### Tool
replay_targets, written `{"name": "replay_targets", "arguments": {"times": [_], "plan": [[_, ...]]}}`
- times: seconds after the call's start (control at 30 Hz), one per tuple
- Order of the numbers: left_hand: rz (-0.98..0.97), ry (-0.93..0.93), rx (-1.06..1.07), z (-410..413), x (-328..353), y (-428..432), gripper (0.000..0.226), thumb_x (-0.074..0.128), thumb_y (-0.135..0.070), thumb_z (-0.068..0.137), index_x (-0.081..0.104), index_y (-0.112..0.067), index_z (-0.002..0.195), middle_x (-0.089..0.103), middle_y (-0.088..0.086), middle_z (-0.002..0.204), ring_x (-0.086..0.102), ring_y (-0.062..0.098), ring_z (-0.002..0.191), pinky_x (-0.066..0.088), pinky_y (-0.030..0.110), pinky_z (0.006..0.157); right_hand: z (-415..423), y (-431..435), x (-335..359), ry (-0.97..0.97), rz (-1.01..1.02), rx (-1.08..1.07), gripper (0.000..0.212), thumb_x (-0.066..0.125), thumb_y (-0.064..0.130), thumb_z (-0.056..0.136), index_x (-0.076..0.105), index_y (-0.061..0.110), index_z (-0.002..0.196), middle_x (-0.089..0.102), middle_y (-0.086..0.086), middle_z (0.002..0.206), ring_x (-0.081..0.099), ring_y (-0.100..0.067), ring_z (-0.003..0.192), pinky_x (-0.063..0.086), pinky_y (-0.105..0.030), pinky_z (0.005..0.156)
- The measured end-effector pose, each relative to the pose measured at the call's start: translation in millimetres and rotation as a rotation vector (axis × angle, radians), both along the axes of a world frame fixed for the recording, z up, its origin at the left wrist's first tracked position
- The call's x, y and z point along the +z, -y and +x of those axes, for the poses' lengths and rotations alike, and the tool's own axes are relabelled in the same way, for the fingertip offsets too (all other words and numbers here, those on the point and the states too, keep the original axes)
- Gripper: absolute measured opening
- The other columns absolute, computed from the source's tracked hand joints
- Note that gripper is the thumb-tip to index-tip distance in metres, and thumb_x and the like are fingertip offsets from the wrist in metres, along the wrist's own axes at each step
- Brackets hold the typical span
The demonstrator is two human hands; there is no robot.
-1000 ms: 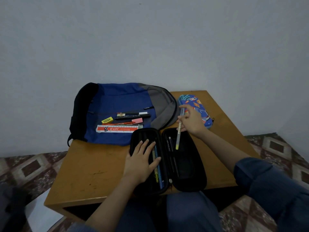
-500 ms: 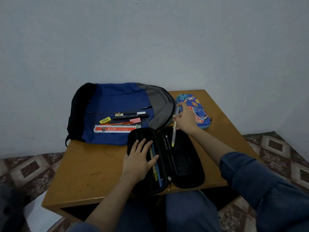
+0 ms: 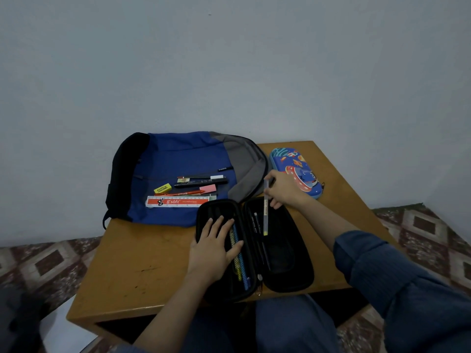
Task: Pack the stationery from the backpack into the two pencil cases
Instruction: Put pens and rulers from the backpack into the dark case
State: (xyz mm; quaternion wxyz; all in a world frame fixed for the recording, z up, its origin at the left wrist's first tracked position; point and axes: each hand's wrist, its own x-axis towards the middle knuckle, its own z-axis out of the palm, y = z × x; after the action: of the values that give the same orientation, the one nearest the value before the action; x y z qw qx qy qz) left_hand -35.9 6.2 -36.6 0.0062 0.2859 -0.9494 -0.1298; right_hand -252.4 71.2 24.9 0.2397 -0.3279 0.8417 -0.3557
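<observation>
A black pencil case (image 3: 288, 261) lies open near the table's front edge. My left hand (image 3: 212, 247) rests flat on its left half, beside two pencils (image 3: 239, 261) in it. My right hand (image 3: 281, 188) pinches the top of a clear pen with a yellow tip (image 3: 265, 217), which points down into the right half next to a dark pen (image 3: 258, 233). On the blue backpack (image 3: 183, 161) lie a ruler (image 3: 178, 201), a yellow eraser (image 3: 162, 188), an orange pen (image 3: 186, 193), a pink eraser (image 3: 208, 188) and black pens (image 3: 201, 181). A blue patterned pencil case (image 3: 298, 171) lies shut at the back right.
The wooden table (image 3: 142, 263) stands against a pale wall, with patterned floor tiles on both sides. My knees sit under the front edge. White paper (image 3: 63, 332) lies on the floor at the lower left.
My right hand has carried the yellow-tipped pen slightly left and lower, so its tip now sits deeper inside the black case's right half. My left hand stays on the left half.
</observation>
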Motion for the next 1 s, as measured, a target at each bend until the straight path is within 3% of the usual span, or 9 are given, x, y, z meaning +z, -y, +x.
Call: {"name": "replay_targets", "arguments": {"times": [0.13,0.53,0.67,0.8,1.0], "plan": [[0.000,0.000,0.003,-1,-1,0,0.062,0.023,-0.059,0.093,0.003,-0.037,0.147,0.001,-0.012,0.157,-0.007,0.011,0.145,0.019,0.042,0.114,5,1,-9,0.033,0.027,0.004,0.036,0.048,0.001,0.093,0.043,0.008,0.128,0.056,-0.012,0.074,0.060,-0.019,0.051,0.053,-0.025,0.041],[0.011,-0.010,0.008,-1,-1,0,0.062,0.024,-0.060,0.093,0.005,-0.037,0.147,0.001,-0.012,0.157,-0.007,0.011,0.145,0.018,0.042,0.114,16,-1,-15,0.064,0.092,0.071,0.039,0.051,0.000,0.092,0.044,0.004,0.130,0.056,-0.010,0.068,0.057,-0.015,0.047,0.050,-0.019,0.039],[0.007,-0.008,0.012,-1,-1,0,0.062,0.024,-0.060,0.093,0.005,-0.037,0.147,0.002,-0.013,0.157,-0.007,0.011,0.145,0.019,0.042,0.114,29,-5,-24,0.050,0.104,0.080,0.036,0.053,-0.003,0.089,0.050,0.002,0.124,0.055,-0.008,0.066,0.053,-0.005,0.032,0.047,-0.017,0.036],[0.015,-0.019,0.009,0,-1,0,0.061,0.024,-0.059,0.093,0.005,-0.037,0.147,0.002,-0.013,0.157,-0.006,0.011,0.145,0.019,0.042,0.114,29,-14,-14,0.184,0.163,0.096,0.027,0.053,-0.005,0.089,0.054,-0.003,0.116,0.055,-0.012,0.067,0.056,-0.015,0.049,0.050,-0.019,0.040],[0.016,-0.022,0.007,0,-1,0,0.062,0.024,-0.060,0.093,0.005,-0.037,0.147,0.002,-0.013,0.157,-0.007,0.010,0.145,0.019,0.041,0.113,28,-16,-12,0.193,0.166,0.036,0.021,0.052,-0.007,0.088,0.057,-0.008,0.108,0.056,-0.012,0.064,0.056,-0.016,0.051,0.050,-0.019,0.041]]}}
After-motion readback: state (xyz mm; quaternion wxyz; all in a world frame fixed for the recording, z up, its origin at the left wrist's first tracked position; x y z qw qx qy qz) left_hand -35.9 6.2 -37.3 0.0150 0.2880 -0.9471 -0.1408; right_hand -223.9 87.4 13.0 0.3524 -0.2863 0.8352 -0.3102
